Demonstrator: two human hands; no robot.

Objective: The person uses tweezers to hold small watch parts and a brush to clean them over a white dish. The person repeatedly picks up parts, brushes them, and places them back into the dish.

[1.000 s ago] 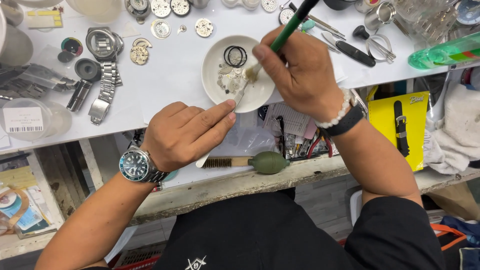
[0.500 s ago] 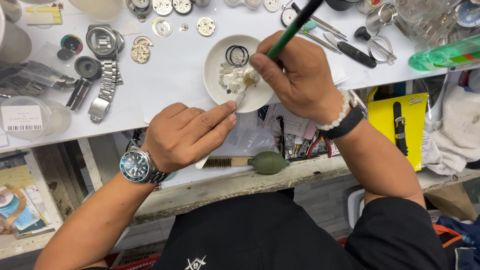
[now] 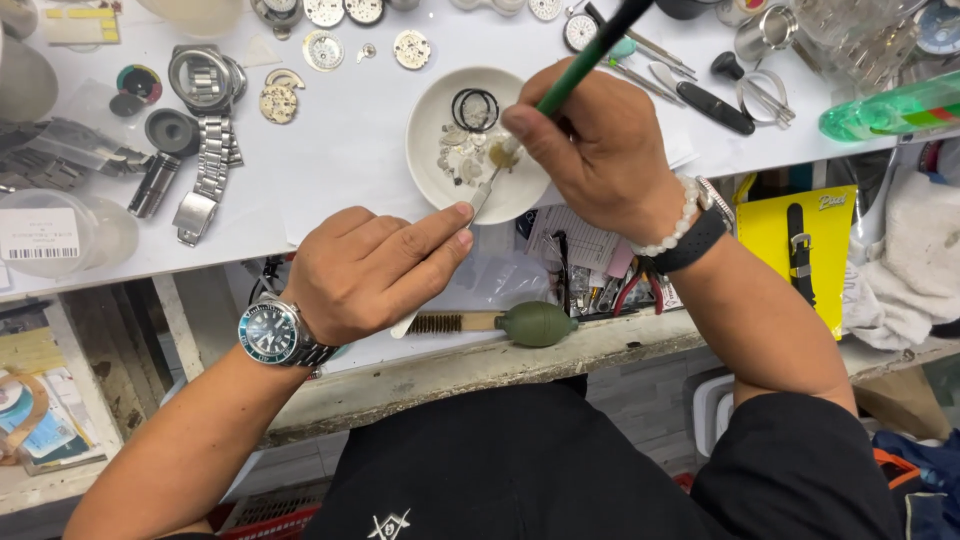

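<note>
Nearest to us lie the bench's worn front edge [image 3: 450, 375] and, in the recess just behind it, an olive rubber dust blower [image 3: 537, 324] touching the end of a small bristle brush [image 3: 440, 323]. Above these we see the left hand [image 3: 365, 270], wearing a blue-bezelled wristwatch [image 3: 272, 332]; its fingers are together and clamped on slim metal tweezers [image 3: 482, 196], whose long axis runs up and to the right from the fingertips into the white dish [image 3: 430, 110]. The right hand [image 3: 600, 150], wearing a bead bracelet and a black band, is closed around a green-handled brush [image 3: 585, 62] that slants down and to the left, its tip meeting the tweezer tip over a small brass-coloured part [image 3: 503, 155]. That part sits in the lower right of the dish, beside loose wheels and below a black gasket ring [image 3: 475, 108]. The right hand is the nearer to it and partly overhangs the dish rim; the left stays outside the rim, below and to the left.

Farther left on the white bench top lie a steel watch case on its bracelet [image 3: 205, 110] and a clear round tub bearing a white rectangular barcode label [image 3: 40, 232]. At right, in the recess, hangs a yellow rectangular package [image 3: 795, 250] holding a black strap; beyond it, a green translucent bottle [image 3: 885, 108] lies on its side. Along the far edge we see several watch movements and dials [image 3: 323, 48].
</note>
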